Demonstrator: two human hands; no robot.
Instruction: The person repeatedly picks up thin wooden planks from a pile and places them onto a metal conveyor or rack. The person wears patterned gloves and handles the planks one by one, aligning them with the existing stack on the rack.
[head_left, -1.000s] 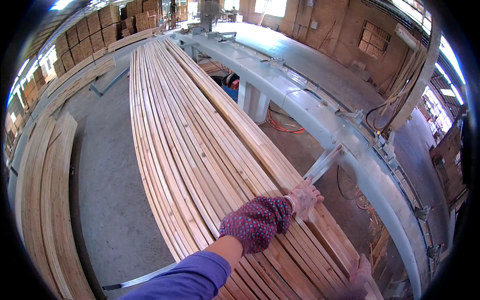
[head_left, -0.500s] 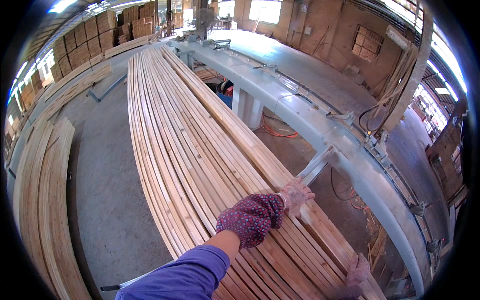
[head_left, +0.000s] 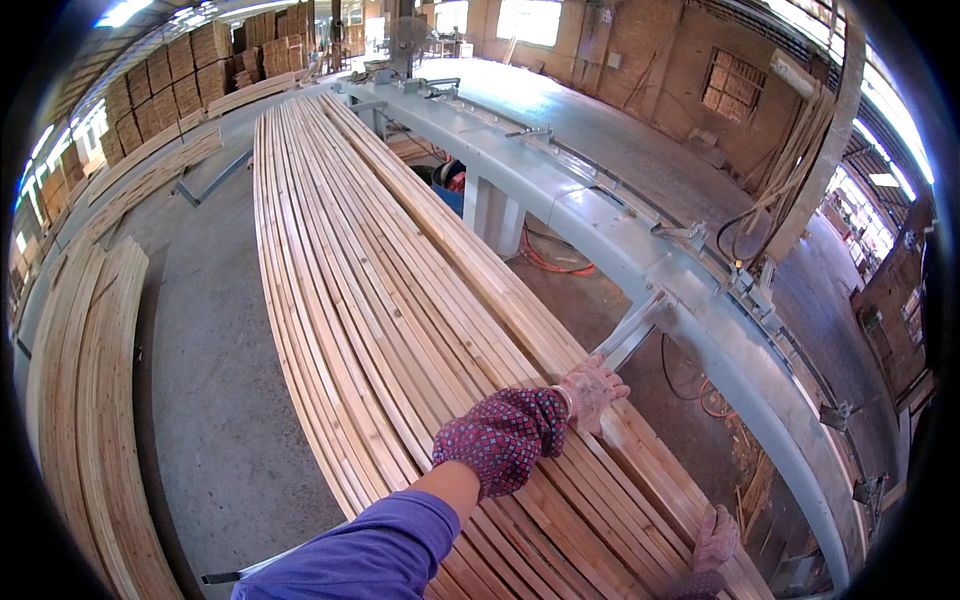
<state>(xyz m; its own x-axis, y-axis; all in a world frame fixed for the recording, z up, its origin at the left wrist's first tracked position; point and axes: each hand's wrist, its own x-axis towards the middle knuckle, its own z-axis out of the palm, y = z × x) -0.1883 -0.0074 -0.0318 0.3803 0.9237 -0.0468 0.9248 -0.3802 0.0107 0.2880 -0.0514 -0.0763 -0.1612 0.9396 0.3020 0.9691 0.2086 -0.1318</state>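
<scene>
Long pale wooden strips (head_left: 400,330) lie side by side in a wide layer running away from me. My left hand (head_left: 592,392), in a whitish glove with a patterned dark red sleeve cuff, reaches across the layer. Its fingers bend over the outer right strip (head_left: 650,478), close to a grey metal support arm (head_left: 632,330). Nearer to me, my right hand (head_left: 716,540), gloved alike, is closed over the right edge of the same outer strip. The undersides of both grips are hidden. A narrow gap separates the outer strips from the others.
A long grey metal frame (head_left: 590,215) with clamps curves along the right. Wooden boards (head_left: 90,400) lie stacked at the left, beyond a strip of concrete floor (head_left: 225,400). Orange hoses (head_left: 560,265) and wood scraps (head_left: 760,490) are on the ground beneath the frame. Stacked timber (head_left: 170,85) stands far back.
</scene>
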